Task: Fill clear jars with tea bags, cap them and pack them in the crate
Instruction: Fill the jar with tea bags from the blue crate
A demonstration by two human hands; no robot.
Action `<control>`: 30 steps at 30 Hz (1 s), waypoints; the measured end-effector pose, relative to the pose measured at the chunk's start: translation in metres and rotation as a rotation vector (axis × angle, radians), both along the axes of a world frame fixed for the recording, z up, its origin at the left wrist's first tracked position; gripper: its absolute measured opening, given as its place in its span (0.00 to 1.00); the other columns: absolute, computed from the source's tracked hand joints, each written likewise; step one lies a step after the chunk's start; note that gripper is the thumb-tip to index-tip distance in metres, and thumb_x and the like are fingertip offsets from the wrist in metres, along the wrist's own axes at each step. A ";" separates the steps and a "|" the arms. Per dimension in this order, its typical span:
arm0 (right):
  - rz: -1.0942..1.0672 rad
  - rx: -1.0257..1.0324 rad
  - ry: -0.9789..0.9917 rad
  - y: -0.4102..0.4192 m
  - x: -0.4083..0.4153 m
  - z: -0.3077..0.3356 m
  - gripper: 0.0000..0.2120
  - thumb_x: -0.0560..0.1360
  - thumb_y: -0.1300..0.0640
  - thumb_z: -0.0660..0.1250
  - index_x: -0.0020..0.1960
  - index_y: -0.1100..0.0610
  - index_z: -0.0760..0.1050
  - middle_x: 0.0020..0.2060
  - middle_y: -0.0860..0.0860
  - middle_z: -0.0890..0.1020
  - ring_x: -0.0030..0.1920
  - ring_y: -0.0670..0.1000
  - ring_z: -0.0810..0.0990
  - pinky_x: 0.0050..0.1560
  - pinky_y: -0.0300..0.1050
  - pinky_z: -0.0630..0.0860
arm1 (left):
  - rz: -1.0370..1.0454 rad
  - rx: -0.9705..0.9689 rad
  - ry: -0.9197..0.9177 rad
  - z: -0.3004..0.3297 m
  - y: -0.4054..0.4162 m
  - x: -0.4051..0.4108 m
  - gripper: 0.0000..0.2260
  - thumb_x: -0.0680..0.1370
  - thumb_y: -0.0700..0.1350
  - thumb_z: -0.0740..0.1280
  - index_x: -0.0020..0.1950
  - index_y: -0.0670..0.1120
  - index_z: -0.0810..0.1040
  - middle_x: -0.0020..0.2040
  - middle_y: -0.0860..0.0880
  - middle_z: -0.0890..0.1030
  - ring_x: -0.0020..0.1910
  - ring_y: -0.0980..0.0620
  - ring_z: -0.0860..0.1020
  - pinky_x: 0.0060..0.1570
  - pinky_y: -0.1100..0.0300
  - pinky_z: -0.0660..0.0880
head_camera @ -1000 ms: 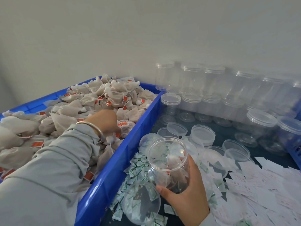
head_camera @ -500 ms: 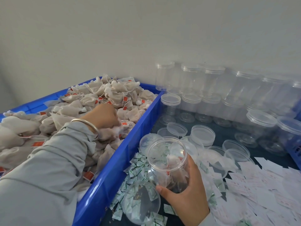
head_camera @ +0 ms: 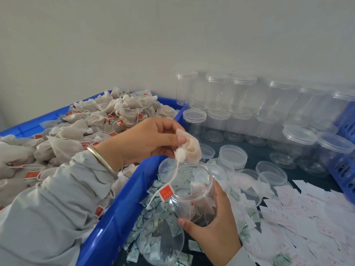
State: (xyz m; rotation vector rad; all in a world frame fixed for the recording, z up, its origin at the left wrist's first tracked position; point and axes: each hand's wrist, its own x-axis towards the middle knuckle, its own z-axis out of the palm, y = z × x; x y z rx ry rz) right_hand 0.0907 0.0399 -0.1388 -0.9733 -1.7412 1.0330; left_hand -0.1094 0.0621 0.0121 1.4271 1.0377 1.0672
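Note:
My left hand (head_camera: pixel 146 140) pinches a tea bag (head_camera: pixel 189 149) just above the mouth of an open clear jar (head_camera: pixel 192 192). The bag's string and red tag (head_camera: pixel 166 191) dangle over the jar's rim. My right hand (head_camera: pixel 212 230) grips that jar from below and to the right; a few tea bags lie inside it. The blue crate (head_camera: pixel 123 206) on the left is heaped with tea bags (head_camera: pixel 107 116).
Rows of capped clear jars (head_camera: pixel 242 104) stand against the wall. Loose clear lids (head_camera: pixel 233 155) lie behind the held jar and one lid (head_camera: pixel 162 239) lies in front. Small green-printed packets (head_camera: pixel 157 204) and white paper slips (head_camera: pixel 307 217) cover the dark tabletop. A blue basket (head_camera: pixel 343 166) stands at right.
My left hand lifted out of the tea bag heap and moved right, carrying one tea bag to above the jar. My right hand kept holding the jar in place.

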 end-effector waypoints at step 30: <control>0.035 0.052 0.175 -0.001 -0.003 0.001 0.44 0.54 0.41 0.79 0.63 0.26 0.61 0.60 0.36 0.75 0.61 0.37 0.73 0.53 0.24 0.69 | 0.424 -0.222 1.392 -0.062 0.034 -0.087 0.20 0.75 0.50 0.68 0.66 0.48 0.73 0.63 0.48 0.76 0.58 0.49 0.75 0.53 0.59 0.69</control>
